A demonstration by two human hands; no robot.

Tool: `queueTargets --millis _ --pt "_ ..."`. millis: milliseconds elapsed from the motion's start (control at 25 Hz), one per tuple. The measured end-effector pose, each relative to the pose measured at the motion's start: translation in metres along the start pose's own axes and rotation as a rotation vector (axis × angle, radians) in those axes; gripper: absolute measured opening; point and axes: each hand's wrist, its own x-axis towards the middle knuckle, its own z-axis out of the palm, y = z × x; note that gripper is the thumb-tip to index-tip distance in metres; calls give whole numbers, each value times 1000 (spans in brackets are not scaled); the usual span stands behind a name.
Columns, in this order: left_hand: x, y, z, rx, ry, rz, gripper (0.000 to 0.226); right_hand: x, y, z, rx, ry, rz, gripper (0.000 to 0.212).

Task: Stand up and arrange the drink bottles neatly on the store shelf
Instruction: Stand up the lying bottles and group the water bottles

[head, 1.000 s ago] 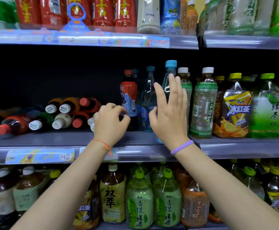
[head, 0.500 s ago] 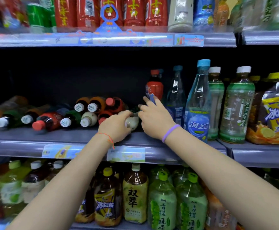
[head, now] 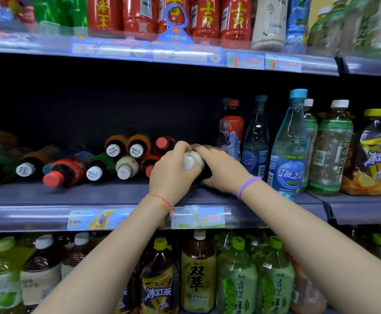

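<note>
Middle shelf (head: 117, 196), grey deck, price strip along its front lip. Your left hand (head: 171, 173) curls round the neck end of a cream-capped bottle (head: 191, 160) lying on its side, fingers wrapped over the top, thumb under. Your right hand (head: 223, 168) cups the same bottle from the right, fingers curled over its dark body; the fingertips are hidden behind it, so you cannot tell how tightly they close. The bottle sits just off the deck, at the right end of a heap of toppled bottles (head: 108, 162), caps facing out. Just right of your hands stand upright bottles: a red one (head: 231, 132), then a tall blue-capped water bottle (head: 290, 152) at the shelf front.
</note>
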Motion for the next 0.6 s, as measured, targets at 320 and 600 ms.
queueTargets --millis 320,600 --pt "38 -45 -19 248 63 44 23 14 -20 -10 412 303 239 61" --pt "61 -52 1 639 -234 160 47 56 -16 -15 130 389 389 73"
